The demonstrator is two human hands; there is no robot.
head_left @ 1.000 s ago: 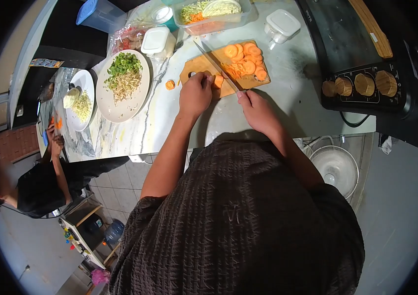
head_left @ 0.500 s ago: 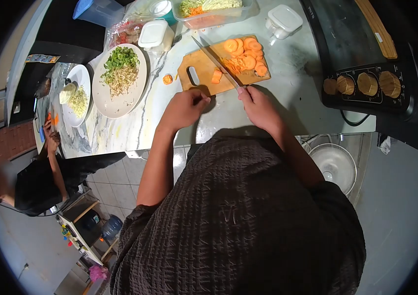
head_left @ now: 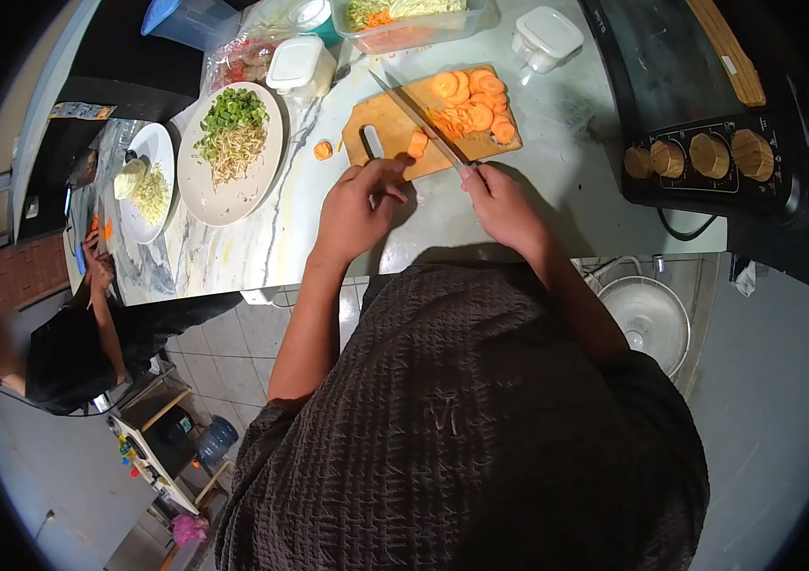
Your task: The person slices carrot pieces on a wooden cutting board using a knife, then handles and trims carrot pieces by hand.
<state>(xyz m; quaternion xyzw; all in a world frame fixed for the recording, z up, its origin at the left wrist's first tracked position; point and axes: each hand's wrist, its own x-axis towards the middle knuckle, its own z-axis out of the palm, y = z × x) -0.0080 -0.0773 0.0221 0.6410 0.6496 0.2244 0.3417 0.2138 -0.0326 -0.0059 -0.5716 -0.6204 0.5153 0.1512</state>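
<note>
My right hand is closed round the handle of a kitchen knife, whose blade slants across a wooden cutting board. Right of the blade lie carrot slices and thin carrot strips. A short carrot piece sits on the board left of the blade. My left hand is at the board's near left edge, fingers parted and curved, with nothing visible in them; its fingertips are close to the short piece. A carrot end lies on the counter beside the board.
Left are a plate of bean sprouts and chopped greens and a plate of shredded cabbage. Behind stand white-lidded containers and a vegetable tub. An oven is right, a sink below. Another person works at far left.
My left hand has spread its fingers and moved slightly up and right toward the short carrot piece. My right hand and the knife have hardly moved.
</note>
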